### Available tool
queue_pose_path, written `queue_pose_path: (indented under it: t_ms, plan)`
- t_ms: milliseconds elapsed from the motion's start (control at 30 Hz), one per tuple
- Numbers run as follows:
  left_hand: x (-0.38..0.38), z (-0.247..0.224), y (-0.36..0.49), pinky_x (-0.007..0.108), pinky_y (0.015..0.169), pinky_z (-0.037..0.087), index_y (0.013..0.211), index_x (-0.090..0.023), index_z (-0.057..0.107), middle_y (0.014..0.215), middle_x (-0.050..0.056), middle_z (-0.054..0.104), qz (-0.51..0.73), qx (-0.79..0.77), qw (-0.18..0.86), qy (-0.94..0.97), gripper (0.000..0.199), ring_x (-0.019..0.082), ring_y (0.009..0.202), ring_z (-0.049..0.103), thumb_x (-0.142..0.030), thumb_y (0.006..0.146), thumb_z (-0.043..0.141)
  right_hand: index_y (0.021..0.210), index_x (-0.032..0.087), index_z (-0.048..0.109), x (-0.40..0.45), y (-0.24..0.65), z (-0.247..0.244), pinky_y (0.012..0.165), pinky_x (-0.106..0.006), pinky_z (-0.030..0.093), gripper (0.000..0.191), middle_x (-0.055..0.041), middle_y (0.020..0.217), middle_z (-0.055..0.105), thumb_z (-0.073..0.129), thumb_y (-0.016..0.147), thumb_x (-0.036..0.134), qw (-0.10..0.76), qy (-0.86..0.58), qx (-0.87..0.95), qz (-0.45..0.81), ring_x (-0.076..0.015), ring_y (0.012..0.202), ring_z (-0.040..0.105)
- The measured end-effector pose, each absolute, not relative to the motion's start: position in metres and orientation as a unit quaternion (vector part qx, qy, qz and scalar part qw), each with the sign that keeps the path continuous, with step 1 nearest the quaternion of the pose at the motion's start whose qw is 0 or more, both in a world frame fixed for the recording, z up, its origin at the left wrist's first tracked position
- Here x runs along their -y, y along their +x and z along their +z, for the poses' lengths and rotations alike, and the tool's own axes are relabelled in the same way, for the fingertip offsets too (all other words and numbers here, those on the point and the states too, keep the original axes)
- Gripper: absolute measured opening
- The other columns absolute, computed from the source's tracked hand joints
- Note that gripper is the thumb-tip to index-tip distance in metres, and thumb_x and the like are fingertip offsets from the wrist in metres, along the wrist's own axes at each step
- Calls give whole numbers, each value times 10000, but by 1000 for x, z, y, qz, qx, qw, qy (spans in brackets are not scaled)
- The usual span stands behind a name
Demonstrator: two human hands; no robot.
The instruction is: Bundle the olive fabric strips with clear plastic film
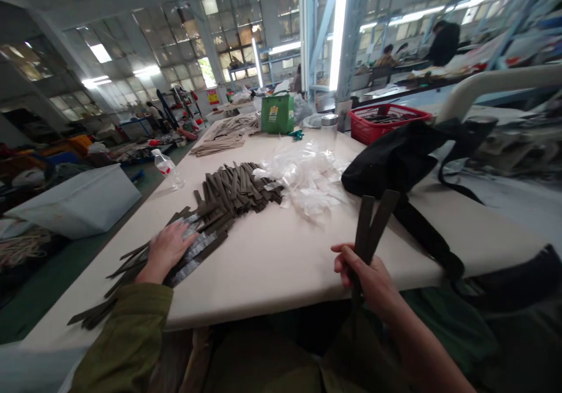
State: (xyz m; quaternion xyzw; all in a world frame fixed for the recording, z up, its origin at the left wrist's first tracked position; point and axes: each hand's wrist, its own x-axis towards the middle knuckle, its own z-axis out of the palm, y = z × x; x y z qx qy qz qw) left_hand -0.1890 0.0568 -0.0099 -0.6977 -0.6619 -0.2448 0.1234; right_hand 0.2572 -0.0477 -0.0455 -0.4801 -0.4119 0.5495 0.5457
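Observation:
My right hand (362, 273) is closed around two dark strips (371, 226), whose upper ends spread in a V above the table's front edge. On the left, my left hand (169, 246) lies on a row of dark strips with shiny grey patches (199, 252); whether its fingers grip any of them is unclear. Other dark strips (125, 270) stick out under and behind that wrist. A heap of similar dark strips (237, 188) lies just beyond, touching a pile of clear plastic film (305, 179).
The pale table (263, 264) also holds a plastic bottle (167, 169), a green bag (277, 113), a glass jar (329, 132), green scissors (297, 136), a red basket (386, 120) and a black bag with straps (390, 159). A person (443, 43) is far behind at right.

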Motion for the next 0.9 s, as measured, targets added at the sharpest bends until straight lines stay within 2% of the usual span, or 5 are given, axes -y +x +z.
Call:
queue_pose_path:
  t_ms: [167, 367, 533, 733, 900]
  plan:
    - [-66, -6, -94, 407, 955, 412, 991, -206, 701, 1056, 101, 716, -274, 558, 63, -781, 298, 250, 1002, 629, -388, 876, 496, 943, 150, 619, 50, 254, -44, 412, -222, 347, 425, 3, 635, 593, 585, 825, 557, 543, -489, 416, 541, -104, 439, 491]
    - [-78, -30, 64, 519, 1086, 223, 1132, -261, 659, 1179, 96, 672, -258, 350, 15, -900, 336, 263, 1108, 586, -153, 821, 589, 942, 139, 622, 52, 252, -42, 408, -206, 345, 421, 10, 626, 591, 571, 833, 543, 538, -491, 420, 541, -91, 434, 498]
    - [-95, -35, 110, 539, 1120, 126, 828, -243, 727, 1120, 69, 694, -264, 292, 32, -919, 160, 270, 1214, 514, -154, 836, 594, 933, 143, 624, 54, 253, -41, 406, -206, 348, 409, 16, 614, 594, 572, 826, 534, 539, -498, 413, 539, -92, 424, 502]
    - [-56, -17, 79, 500, 1078, 287, 886, -273, 730, 1122, 48, 686, -462, 357, -3, -812, 121, 238, 1200, 513, -266, 847, 615, 949, 132, 652, 49, 256, -41, 377, -199, 292, 405, -1, 658, 622, 555, 849, 513, 534, -481, 433, 544, -63, 391, 425]
    - [1, -23, 47, 499, 1063, 332, 877, -292, 741, 1141, 48, 676, -498, 354, -16, -791, 146, 248, 1212, 504, -211, 820, 635, 910, 145, 686, 44, 244, -39, 363, -205, 319, 379, -36, 765, 685, 551, 851, 494, 503, -490, 451, 551, -46, 370, 363]
